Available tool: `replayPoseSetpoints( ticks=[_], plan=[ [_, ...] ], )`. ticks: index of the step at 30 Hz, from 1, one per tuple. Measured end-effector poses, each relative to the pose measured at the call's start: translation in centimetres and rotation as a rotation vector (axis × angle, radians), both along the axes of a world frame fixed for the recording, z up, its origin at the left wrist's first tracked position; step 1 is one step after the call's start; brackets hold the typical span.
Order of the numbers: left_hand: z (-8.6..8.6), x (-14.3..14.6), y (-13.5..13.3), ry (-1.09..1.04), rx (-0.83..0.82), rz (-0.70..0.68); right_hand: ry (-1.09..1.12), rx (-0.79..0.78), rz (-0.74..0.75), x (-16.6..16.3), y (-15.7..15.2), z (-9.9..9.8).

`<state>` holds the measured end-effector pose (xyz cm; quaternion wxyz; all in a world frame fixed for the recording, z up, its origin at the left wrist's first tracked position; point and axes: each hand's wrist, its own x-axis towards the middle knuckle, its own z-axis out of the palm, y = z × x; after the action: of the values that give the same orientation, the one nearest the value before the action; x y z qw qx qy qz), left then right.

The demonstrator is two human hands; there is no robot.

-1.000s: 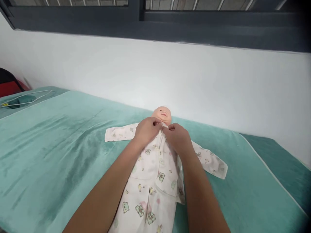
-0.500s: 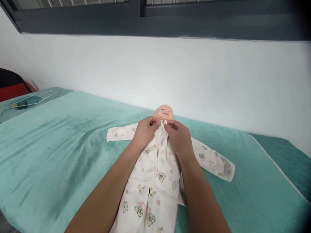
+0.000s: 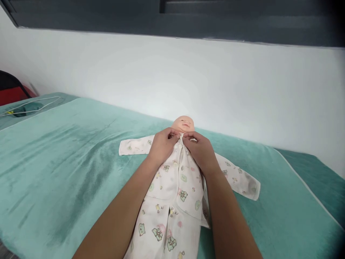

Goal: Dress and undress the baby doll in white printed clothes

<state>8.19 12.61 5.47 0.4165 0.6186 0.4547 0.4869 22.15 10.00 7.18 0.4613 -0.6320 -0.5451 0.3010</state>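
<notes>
With fingertips closed narrow, my left hand (image 3: 162,144) and right hand (image 3: 201,149) are pinching a patterned shirt (image 3: 164,181) at the neck, seemingly steadying its front edges. A doll (image 3: 184,123) is wearing it, its head lying just beyond my hands; trousers (image 3: 156,221) are lying nearer me on a green blanket (image 3: 78,162).

Two grips (image 3: 163,144) (image 3: 199,148), one doll (image 3: 184,123), one printed top (image 3: 176,176), two sleeves (image 3: 135,145) (image 3: 241,180)

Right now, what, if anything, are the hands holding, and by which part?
The white printed top: the left hand and right hand pinch it at the collar, below the doll's head.
</notes>
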Motion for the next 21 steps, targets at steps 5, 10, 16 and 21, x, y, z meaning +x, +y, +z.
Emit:
replayPoseSetpoints(
  ticks=[5, 10, 16, 21],
  plan=[
    [0.2, 0.0, -0.2, 0.017, 0.043, -0.023, -0.087, -0.071, 0.042, -0.2, 0.0, 0.4],
    [-0.2, 0.2, -0.4, 0.12, 0.153, -0.013, -0.066, -0.083, 0.039, 0.0, -0.1, 0.3],
    [-0.7, -0.2, -0.9, 0.335, 0.268, 0.046, 0.063, -0.011, 0.031, 0.3, -0.6, -0.3],
    [-0.7, -0.7, -1.4, 0.498, 0.323, 0.042, -0.127, 0.132, -0.089, -0.1, -1.5, -0.9]
  ],
)
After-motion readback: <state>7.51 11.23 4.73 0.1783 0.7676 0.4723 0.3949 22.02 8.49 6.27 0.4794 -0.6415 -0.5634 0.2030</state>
